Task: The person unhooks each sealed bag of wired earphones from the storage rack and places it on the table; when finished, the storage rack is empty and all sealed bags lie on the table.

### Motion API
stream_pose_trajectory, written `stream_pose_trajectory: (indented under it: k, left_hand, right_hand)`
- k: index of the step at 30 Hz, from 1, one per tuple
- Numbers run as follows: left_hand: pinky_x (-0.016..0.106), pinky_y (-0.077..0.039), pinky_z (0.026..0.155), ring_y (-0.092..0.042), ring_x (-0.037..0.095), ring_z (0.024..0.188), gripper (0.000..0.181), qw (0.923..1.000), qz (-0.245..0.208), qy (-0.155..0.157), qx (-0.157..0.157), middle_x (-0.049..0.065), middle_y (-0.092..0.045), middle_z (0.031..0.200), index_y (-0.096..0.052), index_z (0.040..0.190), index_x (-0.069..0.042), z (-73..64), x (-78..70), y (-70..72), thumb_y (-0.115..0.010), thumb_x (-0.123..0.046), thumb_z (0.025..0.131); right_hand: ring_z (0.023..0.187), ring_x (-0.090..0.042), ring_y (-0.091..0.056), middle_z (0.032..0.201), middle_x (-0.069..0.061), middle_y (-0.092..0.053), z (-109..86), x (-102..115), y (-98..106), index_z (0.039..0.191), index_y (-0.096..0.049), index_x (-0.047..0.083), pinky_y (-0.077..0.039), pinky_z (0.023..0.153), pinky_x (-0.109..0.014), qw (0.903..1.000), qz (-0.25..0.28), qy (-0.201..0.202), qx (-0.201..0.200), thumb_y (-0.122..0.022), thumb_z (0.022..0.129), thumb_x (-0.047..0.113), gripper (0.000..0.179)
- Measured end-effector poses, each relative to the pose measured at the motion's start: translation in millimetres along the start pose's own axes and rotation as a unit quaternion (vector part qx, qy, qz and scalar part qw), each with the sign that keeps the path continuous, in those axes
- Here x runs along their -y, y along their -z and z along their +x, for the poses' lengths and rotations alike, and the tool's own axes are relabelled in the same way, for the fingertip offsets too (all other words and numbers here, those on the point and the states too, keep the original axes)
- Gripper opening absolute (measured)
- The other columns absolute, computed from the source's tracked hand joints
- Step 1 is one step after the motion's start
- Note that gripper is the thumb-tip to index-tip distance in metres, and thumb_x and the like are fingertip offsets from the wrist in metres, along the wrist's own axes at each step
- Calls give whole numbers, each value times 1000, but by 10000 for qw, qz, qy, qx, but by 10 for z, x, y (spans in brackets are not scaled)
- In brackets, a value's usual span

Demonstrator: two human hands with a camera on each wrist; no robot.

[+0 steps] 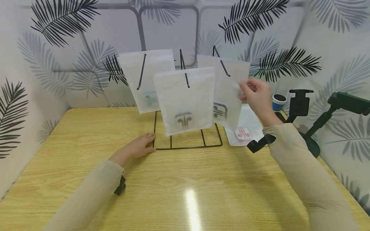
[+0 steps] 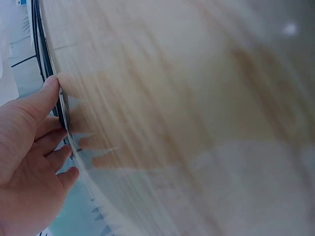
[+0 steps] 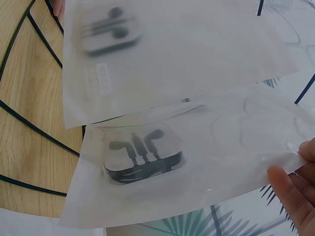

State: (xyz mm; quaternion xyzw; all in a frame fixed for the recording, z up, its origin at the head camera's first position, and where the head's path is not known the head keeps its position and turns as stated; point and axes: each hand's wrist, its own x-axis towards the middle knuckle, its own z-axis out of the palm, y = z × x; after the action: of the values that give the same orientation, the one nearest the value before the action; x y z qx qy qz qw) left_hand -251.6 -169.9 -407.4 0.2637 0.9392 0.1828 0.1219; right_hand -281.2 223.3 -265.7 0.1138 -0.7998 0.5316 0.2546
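Observation:
A black wire display rack (image 1: 188,147) stands on the table with frosted zip bags on its hooks. My left hand (image 1: 140,146) is low at the rack's front left corner; in the left wrist view its thumb (image 2: 47,93) and fingertips hold the base wire. My right hand (image 1: 255,94) pinches the outer edge of the right frosted bag (image 1: 232,70), which hangs on a hook. Inside that bag, black earphones in a clear case (image 3: 142,152) show in the right wrist view. The front bag (image 1: 185,93) holds a similar case, and the left bag (image 1: 154,70) a bluish one.
Another frosted bag (image 1: 248,118) with red earphones (image 1: 243,133) lies on the table right of the rack. Behind it are a blue-and-white tub (image 1: 278,101), a black holder (image 1: 299,104) and a dark green stand (image 1: 321,120). A leaf-patterned wall covering (image 1: 92,64) closes the back.

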Motion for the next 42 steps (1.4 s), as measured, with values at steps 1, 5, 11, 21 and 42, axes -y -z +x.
stream_pose_trajectory:
  k: [1,5,11,21,42]
  left_hand:
    - [51,-17,106,-15,41,133,63,10000,6,0,-2,26,-21,145,-26,140,9,3,-2,-2,-55,-22,94]
    - [51,-17,107,-15,40,134,63,10000,25,32,-2,26,-21,146,-26,141,8,19,-3,-8,-55,-23,94]
    - [51,-17,106,-15,41,134,63,10000,10,33,-16,26,-22,145,-27,140,9,21,-7,-2,-55,-22,94]
    - [51,-17,106,-16,41,133,62,10000,14,2,-38,26,-22,145,-27,140,9,14,-8,2,-55,-21,94]
    - [51,-17,106,-15,41,133,62,10000,-37,-5,-18,27,-22,145,-27,140,10,-4,-39,1,-54,-21,94]
  right_hand:
    - [55,-6,-60,80,-6,-67,-20,4,14,98,-64,-9,-51,53,-18,10000,-77,25,0,-61,90,14,24]
    - [58,-7,-60,83,-8,-67,-96,31,61,99,-65,-7,-51,56,-17,9995,-321,58,2,-60,90,17,26]
    - [53,-6,-58,79,-11,-67,-202,99,125,97,-67,-4,-50,55,-14,9967,-784,218,-20,-60,90,20,25]
    - [50,-4,-56,76,-17,-66,-361,173,203,90,-68,-5,-48,53,-12,9923,-1089,588,-96,-61,90,17,23]
    - [50,-1,-54,77,-15,-66,-649,333,385,89,-68,-7,-46,53,-9,9834,-1456,1078,-117,-63,88,8,16]
